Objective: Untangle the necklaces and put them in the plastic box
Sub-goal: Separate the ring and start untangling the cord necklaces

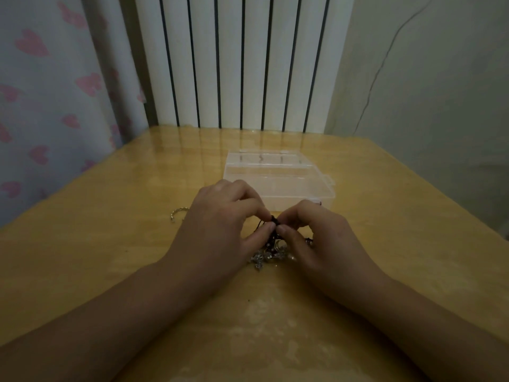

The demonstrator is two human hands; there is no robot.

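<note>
Untangling was under way; left hand (220,224) and right hand (314,235) both pinched the knotted necklaces (271,244); the plastic box (278,177) sat beyond; next likely needs gentle teasing apart.

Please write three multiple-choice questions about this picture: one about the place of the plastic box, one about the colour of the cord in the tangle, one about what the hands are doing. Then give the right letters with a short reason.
1. Where is the box relative to the hands?
A. behind them, farther from the person
B. left of them, at the table edge
C. under the forearms

2. What colour is the cord?
A. white
B. black
C. pink

3. What are the left hand and right hand doing?
A. lying flat on the table
B. both pinching the tangle
C. closing the box lid

Answers:
1 A, the box lies beyond the fingers, toward the wall.
2 B, the cord between the fingertips is black.
3 B, thumb and fingers of each hand meet on the cord.
</note>
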